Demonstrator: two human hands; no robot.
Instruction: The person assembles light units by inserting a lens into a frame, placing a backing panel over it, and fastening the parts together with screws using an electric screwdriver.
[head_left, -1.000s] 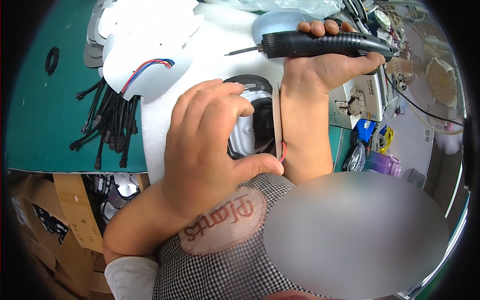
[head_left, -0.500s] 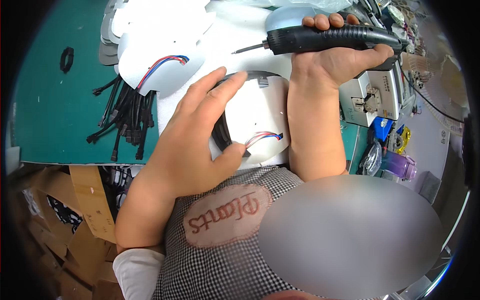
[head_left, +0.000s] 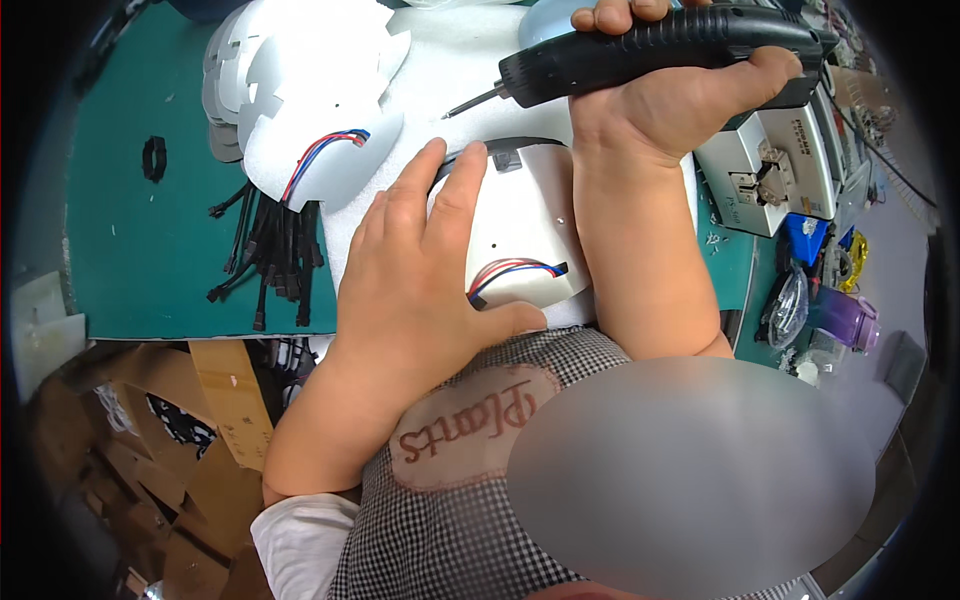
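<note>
A white curved panel [head_left: 530,215] with a dark rim lies on white foam in front of me. Red, white and blue wires [head_left: 515,267] arch over its near end. My left hand [head_left: 415,260] lies over the panel's left side, fingers stretched and thumb spread along the near edge. My right hand [head_left: 650,115], palm up, is wrapped round a black electric screwdriver [head_left: 560,72]. The screwdriver's bit points left and down, just beyond the left fingertips and apart from the panel. The far ends of the right fingers are partly cut off by the picture's top.
Several stacked white panels [head_left: 290,55] lie at the far left, one with wires showing. Black connector cables [head_left: 280,250] are bunched beside a black loop [head_left: 153,158] on the green mat [head_left: 120,260]. A white boxy device [head_left: 760,185] and purple bottle [head_left: 848,318] stand right; cardboard boxes [head_left: 225,400] sit below left.
My left hand has shifted right over the panel, its thumb moving nearer the panel's front edge. The screwdriver has moved slightly left and up in view, its bit tilting further down.
</note>
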